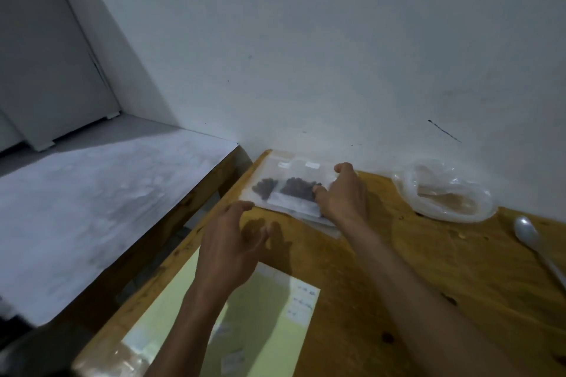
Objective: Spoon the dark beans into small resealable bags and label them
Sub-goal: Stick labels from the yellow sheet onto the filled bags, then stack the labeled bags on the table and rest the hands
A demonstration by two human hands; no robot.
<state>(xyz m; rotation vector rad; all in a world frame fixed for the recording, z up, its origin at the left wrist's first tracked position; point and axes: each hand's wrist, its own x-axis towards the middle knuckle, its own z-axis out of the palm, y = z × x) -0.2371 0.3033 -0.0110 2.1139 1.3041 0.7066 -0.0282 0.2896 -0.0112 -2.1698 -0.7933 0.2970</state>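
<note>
At the bench's far corner: two small clear bags (pixel 291 190) with dark beans (pixel 298 188) lie flat by the wall, on the wooden bench (pixel 352 269).
Right hand (pixel 344 196): rests on the right-hand bag, thumb and fingers spread across its edge; firmness of hold unclear.
Left hand (pixel 229 245): held just above the bench, fingers loosely curled, holding nothing, near the bags' front edge.
Spoon (pixel 533 242): lies on the bench, well to the right.
Large plastic bag (pixel 447 193): crumpled by the wall, right of the hands.
Yellow sheet (pixel 260 315): near edge, with small labels.
</note>
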